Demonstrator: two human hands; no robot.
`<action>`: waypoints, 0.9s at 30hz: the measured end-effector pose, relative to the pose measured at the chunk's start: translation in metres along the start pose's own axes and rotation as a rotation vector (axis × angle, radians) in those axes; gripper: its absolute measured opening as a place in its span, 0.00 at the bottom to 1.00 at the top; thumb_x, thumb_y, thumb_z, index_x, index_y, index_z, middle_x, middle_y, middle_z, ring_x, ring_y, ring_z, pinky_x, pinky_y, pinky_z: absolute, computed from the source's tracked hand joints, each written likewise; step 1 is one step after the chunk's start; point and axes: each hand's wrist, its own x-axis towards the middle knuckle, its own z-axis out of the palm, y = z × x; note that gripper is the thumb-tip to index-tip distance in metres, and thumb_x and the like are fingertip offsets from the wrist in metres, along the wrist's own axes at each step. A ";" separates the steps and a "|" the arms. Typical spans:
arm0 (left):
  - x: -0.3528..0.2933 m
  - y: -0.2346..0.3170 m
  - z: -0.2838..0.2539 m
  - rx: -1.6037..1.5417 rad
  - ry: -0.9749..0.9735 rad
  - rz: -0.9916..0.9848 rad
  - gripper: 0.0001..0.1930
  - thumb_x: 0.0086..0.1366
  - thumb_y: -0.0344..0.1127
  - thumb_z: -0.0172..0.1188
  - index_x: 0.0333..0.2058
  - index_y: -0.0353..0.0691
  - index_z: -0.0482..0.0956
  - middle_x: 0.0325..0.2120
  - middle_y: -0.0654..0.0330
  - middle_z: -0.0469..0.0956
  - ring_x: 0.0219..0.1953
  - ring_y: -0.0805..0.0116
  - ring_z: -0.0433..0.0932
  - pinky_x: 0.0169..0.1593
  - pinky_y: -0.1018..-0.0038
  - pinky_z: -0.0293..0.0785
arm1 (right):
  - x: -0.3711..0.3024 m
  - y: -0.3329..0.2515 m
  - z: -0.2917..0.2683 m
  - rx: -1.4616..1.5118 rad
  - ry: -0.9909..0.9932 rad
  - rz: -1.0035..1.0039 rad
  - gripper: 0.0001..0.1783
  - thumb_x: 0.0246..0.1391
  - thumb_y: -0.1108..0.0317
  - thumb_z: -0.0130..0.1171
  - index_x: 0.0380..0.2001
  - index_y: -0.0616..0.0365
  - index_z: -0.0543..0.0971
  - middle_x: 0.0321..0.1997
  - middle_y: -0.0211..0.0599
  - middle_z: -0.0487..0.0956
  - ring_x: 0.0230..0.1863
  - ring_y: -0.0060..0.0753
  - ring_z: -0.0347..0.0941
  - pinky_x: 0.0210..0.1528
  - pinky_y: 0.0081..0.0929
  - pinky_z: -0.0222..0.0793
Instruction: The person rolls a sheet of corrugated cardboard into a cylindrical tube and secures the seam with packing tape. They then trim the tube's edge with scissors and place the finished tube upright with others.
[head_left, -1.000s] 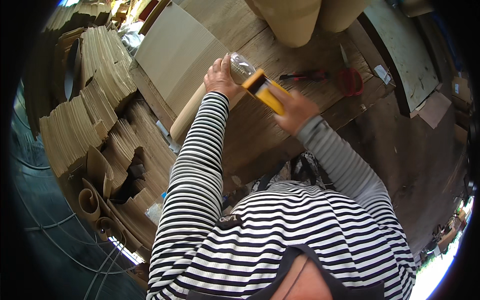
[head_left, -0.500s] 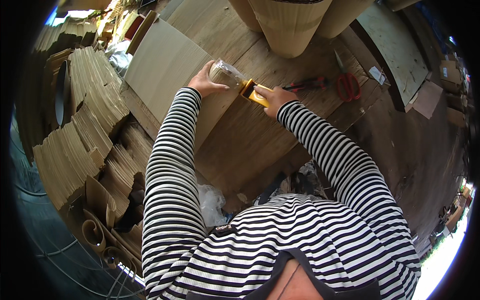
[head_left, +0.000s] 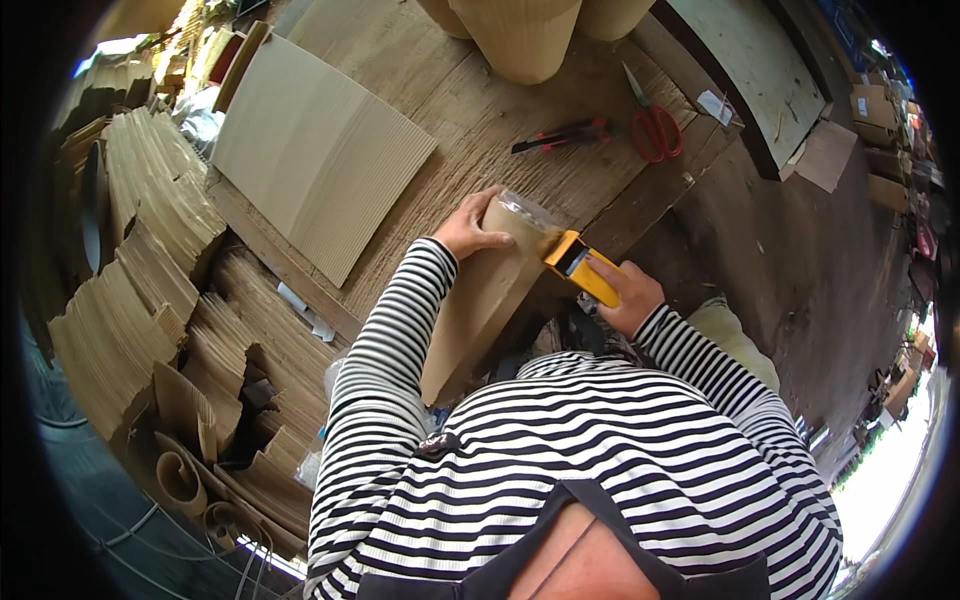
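My left hand [head_left: 472,226] is closed round the upper end of a rolled cardboard tube [head_left: 482,298], which slants down toward my body at the near edge of the table. Clear tape [head_left: 528,210] lies across the tube's top end, beside my left fingers. In my right hand [head_left: 634,298] I grip a yellow tape dispenser [head_left: 585,270]. Its head is close to the tube's right side, where the tape runs; I cannot tell whether it touches the tube. The tube's lower end is partly hidden by my left forearm.
A corrugated cardboard sheet [head_left: 310,150] lies on the wooden table [head_left: 470,130]. Beyond my hands are a red-and-black cutter [head_left: 562,136] and red-handled scissors [head_left: 656,132]. Large cardboard tubes [head_left: 520,40] stand at the back. Stacked cardboard [head_left: 160,190] fills the left side.
Both hands have come nearer my body and to the right, bringing the tube and the tape dispenser. The tube now slants away from the flat sheet. The whole view has shifted somewhat.
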 end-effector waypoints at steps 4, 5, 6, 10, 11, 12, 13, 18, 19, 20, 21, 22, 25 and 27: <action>-0.034 0.050 -0.010 0.621 0.097 0.002 0.54 0.54 0.51 0.74 0.74 0.43 0.53 0.73 0.49 0.54 0.74 0.50 0.57 0.75 0.61 0.55 | 0.028 -0.024 0.004 0.011 -0.058 0.009 0.41 0.47 0.59 0.69 0.68 0.30 0.70 0.40 0.45 0.75 0.41 0.49 0.78 0.46 0.41 0.77; -0.038 0.061 0.000 0.733 0.175 -0.042 0.54 0.53 0.49 0.74 0.74 0.43 0.52 0.74 0.47 0.52 0.74 0.49 0.55 0.76 0.62 0.54 | 0.036 -0.033 -0.001 -0.015 -0.046 -0.020 0.42 0.46 0.60 0.69 0.68 0.31 0.71 0.40 0.44 0.74 0.40 0.48 0.78 0.45 0.40 0.77; -0.043 0.072 0.013 0.843 0.252 -0.088 0.55 0.53 0.47 0.75 0.74 0.43 0.51 0.74 0.45 0.50 0.75 0.49 0.53 0.76 0.63 0.53 | 0.043 -0.043 -0.004 -0.042 -0.035 -0.048 0.42 0.45 0.61 0.70 0.67 0.33 0.71 0.39 0.43 0.74 0.39 0.47 0.78 0.43 0.39 0.78; -0.044 0.089 0.062 1.035 0.496 -0.211 0.60 0.45 0.57 0.80 0.73 0.52 0.54 0.73 0.44 0.49 0.74 0.46 0.52 0.73 0.52 0.57 | 0.064 -0.060 -0.013 -0.006 -0.021 -0.126 0.42 0.48 0.59 0.69 0.68 0.30 0.69 0.42 0.46 0.75 0.39 0.47 0.80 0.44 0.40 0.79; -0.042 0.084 0.066 1.033 0.568 -0.252 0.59 0.42 0.56 0.82 0.71 0.56 0.57 0.72 0.48 0.49 0.73 0.47 0.53 0.72 0.52 0.57 | 0.067 -0.059 -0.019 -0.023 -0.054 -0.127 0.41 0.48 0.59 0.69 0.68 0.30 0.70 0.42 0.46 0.76 0.39 0.47 0.80 0.43 0.40 0.79; -0.040 0.082 0.065 1.029 0.568 -0.253 0.59 0.41 0.56 0.82 0.71 0.57 0.57 0.72 0.49 0.49 0.73 0.47 0.52 0.72 0.52 0.57 | 0.065 -0.057 -0.029 -0.019 -0.049 -0.136 0.41 0.47 0.59 0.69 0.68 0.31 0.71 0.42 0.47 0.77 0.38 0.47 0.81 0.42 0.40 0.79; -0.036 0.081 0.063 1.020 0.570 -0.255 0.59 0.41 0.56 0.82 0.71 0.57 0.57 0.73 0.50 0.49 0.74 0.47 0.51 0.72 0.51 0.57 | 0.062 -0.056 -0.048 -0.019 -0.047 -0.148 0.41 0.47 0.60 0.69 0.67 0.31 0.71 0.42 0.47 0.77 0.38 0.47 0.81 0.42 0.40 0.79; -0.037 0.083 0.062 0.973 0.533 -0.321 0.58 0.40 0.54 0.81 0.70 0.59 0.57 0.73 0.54 0.47 0.74 0.48 0.48 0.73 0.52 0.58 | 0.008 -0.024 -0.122 -0.045 -0.170 -0.195 0.39 0.49 0.58 0.68 0.67 0.35 0.71 0.42 0.45 0.78 0.43 0.46 0.80 0.46 0.41 0.78; -0.036 0.084 0.061 0.972 0.526 -0.314 0.58 0.40 0.55 0.81 0.70 0.58 0.57 0.73 0.54 0.47 0.74 0.48 0.49 0.73 0.52 0.58 | -0.001 -0.011 -0.123 -0.071 -0.217 -0.153 0.39 0.49 0.58 0.68 0.67 0.34 0.71 0.42 0.44 0.78 0.42 0.47 0.80 0.45 0.41 0.78; -0.035 0.086 0.059 0.974 0.515 -0.307 0.58 0.40 0.55 0.80 0.70 0.58 0.57 0.73 0.54 0.47 0.74 0.49 0.49 0.73 0.53 0.58 | -0.008 -0.001 -0.121 -0.095 -0.263 -0.109 0.40 0.49 0.58 0.69 0.67 0.33 0.70 0.41 0.44 0.78 0.42 0.47 0.80 0.45 0.41 0.78; -0.035 0.086 0.056 0.975 0.506 -0.300 0.58 0.40 0.55 0.80 0.70 0.57 0.57 0.73 0.54 0.48 0.74 0.49 0.50 0.73 0.54 0.58 | -0.011 0.007 -0.118 -0.119 -0.309 -0.066 0.41 0.48 0.58 0.69 0.68 0.32 0.70 0.41 0.44 0.77 0.41 0.47 0.80 0.45 0.41 0.78; -0.036 0.084 0.053 0.930 0.497 -0.284 0.59 0.40 0.55 0.81 0.70 0.57 0.58 0.73 0.54 0.48 0.74 0.49 0.50 0.74 0.55 0.58 | -0.009 0.016 -0.102 -0.121 -0.281 -0.076 0.41 0.48 0.58 0.69 0.68 0.31 0.69 0.41 0.44 0.77 0.41 0.47 0.80 0.44 0.42 0.78; -0.037 0.076 0.022 0.744 0.442 -0.215 0.62 0.38 0.50 0.83 0.71 0.54 0.56 0.73 0.52 0.50 0.75 0.50 0.51 0.76 0.59 0.54 | 0.027 0.031 -0.045 -0.137 -0.234 -0.091 0.43 0.49 0.58 0.69 0.69 0.27 0.67 0.42 0.45 0.76 0.41 0.49 0.80 0.44 0.42 0.78; -0.037 0.060 -0.014 0.564 0.369 -0.124 0.64 0.37 0.46 0.84 0.73 0.53 0.53 0.73 0.51 0.49 0.75 0.50 0.51 0.77 0.59 0.53 | 0.056 0.019 -0.029 -0.128 -0.244 -0.119 0.43 0.50 0.57 0.69 0.70 0.26 0.66 0.43 0.45 0.76 0.41 0.49 0.80 0.45 0.42 0.78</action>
